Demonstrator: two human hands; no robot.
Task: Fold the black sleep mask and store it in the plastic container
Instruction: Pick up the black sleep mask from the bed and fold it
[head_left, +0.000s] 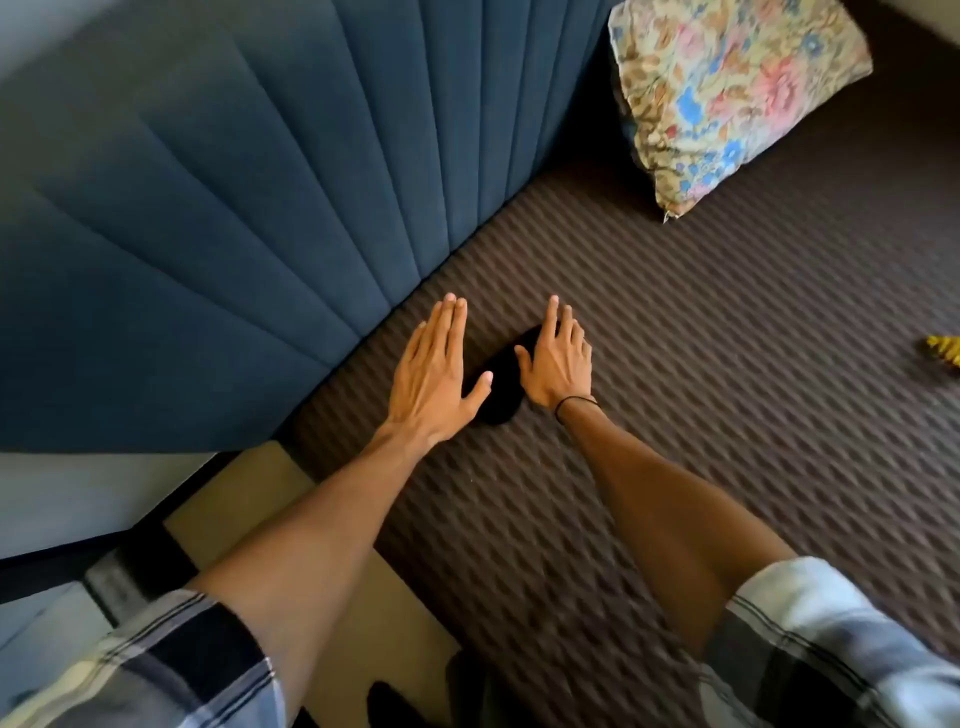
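The black sleep mask (503, 387) lies on the brown textured bed cover (701, 389), close to the blue headboard. My left hand (434, 376) is flat with fingers together, its thumb resting on the mask's left part. My right hand (558, 358) lies flat over the mask's right end, fingers stretched out, a thin black band on the wrist. Both palms face down and neither hand grips the mask. Most of the mask is hidden between and under the hands. No plastic container is in view.
A padded blue headboard (249, 208) rises along the left. A floral pillow (727, 98) lies at the far right of the bed. A yellow object (945, 351) shows at the right edge. The bed's corner and the floor (332, 597) lie below left.
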